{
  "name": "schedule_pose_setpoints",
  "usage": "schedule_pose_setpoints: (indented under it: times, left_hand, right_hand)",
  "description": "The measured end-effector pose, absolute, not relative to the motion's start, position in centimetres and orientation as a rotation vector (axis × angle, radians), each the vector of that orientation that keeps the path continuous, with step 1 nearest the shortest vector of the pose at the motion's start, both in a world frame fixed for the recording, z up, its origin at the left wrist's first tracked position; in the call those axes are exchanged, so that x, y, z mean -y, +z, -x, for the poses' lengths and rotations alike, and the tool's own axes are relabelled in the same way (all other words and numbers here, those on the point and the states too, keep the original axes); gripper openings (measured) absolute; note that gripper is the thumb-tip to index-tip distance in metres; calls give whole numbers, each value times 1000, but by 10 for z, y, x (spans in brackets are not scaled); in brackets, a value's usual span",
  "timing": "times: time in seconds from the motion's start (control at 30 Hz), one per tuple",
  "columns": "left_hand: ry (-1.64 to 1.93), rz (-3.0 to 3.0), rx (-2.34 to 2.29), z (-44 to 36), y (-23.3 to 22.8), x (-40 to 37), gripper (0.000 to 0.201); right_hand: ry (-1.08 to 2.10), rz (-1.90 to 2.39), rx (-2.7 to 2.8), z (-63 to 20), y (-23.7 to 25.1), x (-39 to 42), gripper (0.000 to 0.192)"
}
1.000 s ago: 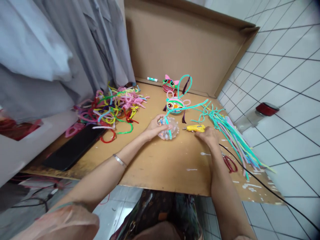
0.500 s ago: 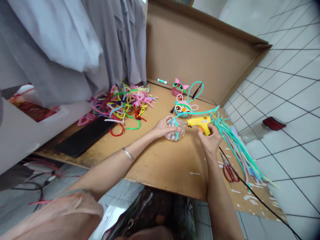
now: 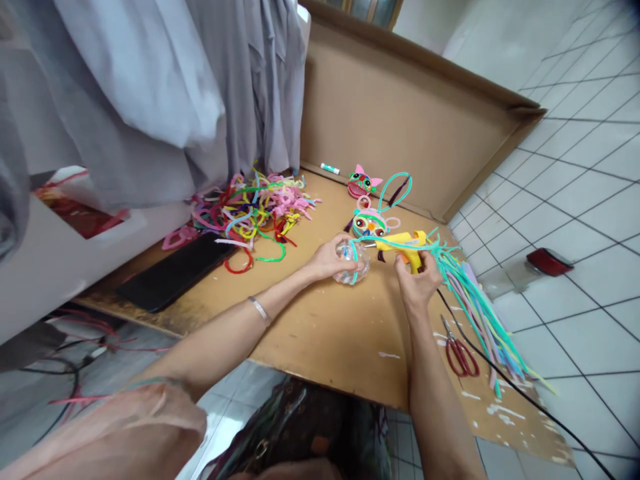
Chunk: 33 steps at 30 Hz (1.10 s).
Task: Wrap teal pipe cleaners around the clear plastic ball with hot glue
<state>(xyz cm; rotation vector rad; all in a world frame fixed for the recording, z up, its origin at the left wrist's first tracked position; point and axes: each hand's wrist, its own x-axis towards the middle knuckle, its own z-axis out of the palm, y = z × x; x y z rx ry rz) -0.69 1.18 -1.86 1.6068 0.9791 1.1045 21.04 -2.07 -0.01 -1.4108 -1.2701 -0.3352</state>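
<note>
- Step in hand: judged to be gluing. The nozzle of the yellow glue gun [image 3: 414,259] points at the clear bumpy ball [image 3: 363,265], close to the turquoise fuzzy strip [image 3: 355,251] that runs down its front. Whether the nozzle touches, and whether glue is flowing, cannot be told.
- Location of workpiece: the ball is in the left hand [image 3: 331,261], above the middle of the worktop [image 3: 340,333].
- Left fingers: closed around the ball's left side, thumb across the front near the strip; the remaining fingertips are hidden.
- Right hand [image 3: 419,279]: fingers curled round the gun's handle; trigger pressure cannot be told.
- Strip condition: one length lies against the ball; the loose length extends rightward, crossing in front of the gun's body.
- Next move, as judged: it calls for a steady ball, the nozzle kept to the line of the strip, and the thumb clear of hot glue. The loose length near the gun presents a snagging risk.
- Surroundings: a decorated figure with pink rings [image 3: 371,225] stands just behind the work; red-handled scissors [image 3: 461,358] lie right of the right forearm.
</note>
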Motion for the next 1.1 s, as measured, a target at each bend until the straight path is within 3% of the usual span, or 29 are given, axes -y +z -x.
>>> schedule_pose_setpoints:
  times: [0.6, 1.1]
  left_hand:
    - [1084, -1614, -987, 3, -15, -5, 69]
    - [1081, -1649, -1004, 4, -14, -4, 68]
  right_hand:
    - [-671, 1270, 1529, -214, 4, 35, 26]
    - [-651, 1365, 1559, -214, 6, 39, 29]
